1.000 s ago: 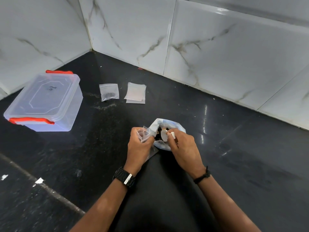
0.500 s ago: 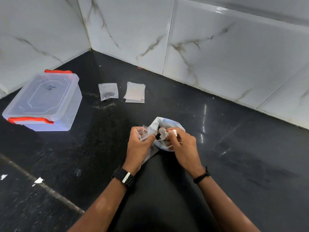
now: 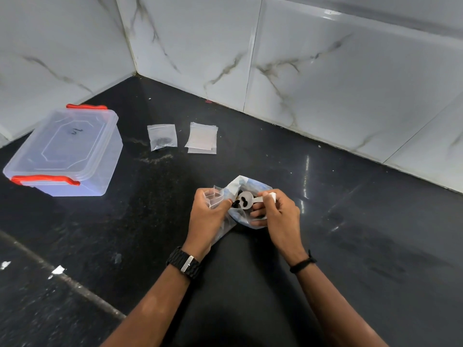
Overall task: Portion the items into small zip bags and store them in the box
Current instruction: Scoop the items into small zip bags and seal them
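A white plastic scoop (image 3: 245,199) carrying a few dark pieces sits over the mouth of the larger supply bag (image 3: 250,186), pinched by its handle in the right hand (image 3: 278,214). The left hand (image 3: 208,216) grips an open small zip bag (image 3: 213,197) just beside it, not yet filled. One filled zip bag (image 3: 162,137) lies near a stack of empty zip bags (image 3: 202,137). The lidded storage box (image 3: 65,151) stands well apart, so most portioning and all storing seems left.

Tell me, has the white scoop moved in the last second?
Yes. The white scoop has lifted from deep inside the large bag, with its bowl now showing dark pieces and tipped toward the small zip bag.
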